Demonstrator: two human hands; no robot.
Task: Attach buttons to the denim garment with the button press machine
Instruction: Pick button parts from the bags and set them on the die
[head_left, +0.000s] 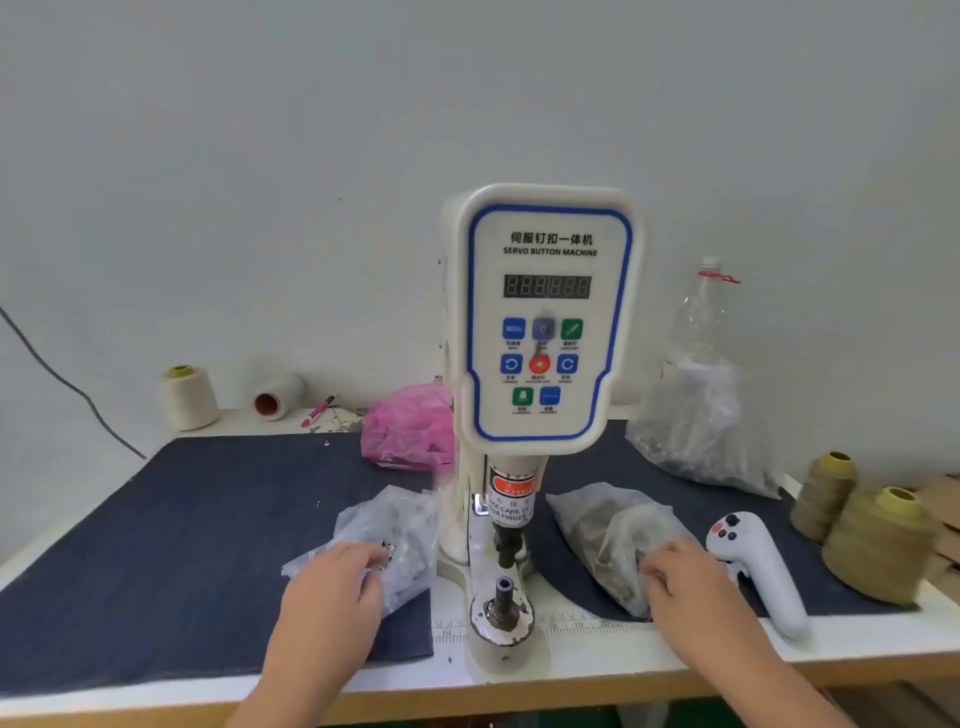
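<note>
A white counter (597, 657) stands against a plain pale wall (260, 156), with dark denim cloth (182, 545) spread on it. The button machine (545, 322) stands in the middle. The left hand (332, 577) reaches with curled fingers into a clear bag (384, 530); the right hand (680, 571) does the same in another clear bag (602, 530). Whether either pinches anything, I cannot tell.

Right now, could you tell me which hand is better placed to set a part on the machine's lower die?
Probably the left hand: it touches small metal parts at the mouth of its clear bag, close beside the lower die. The right hand lies farther away.
</note>
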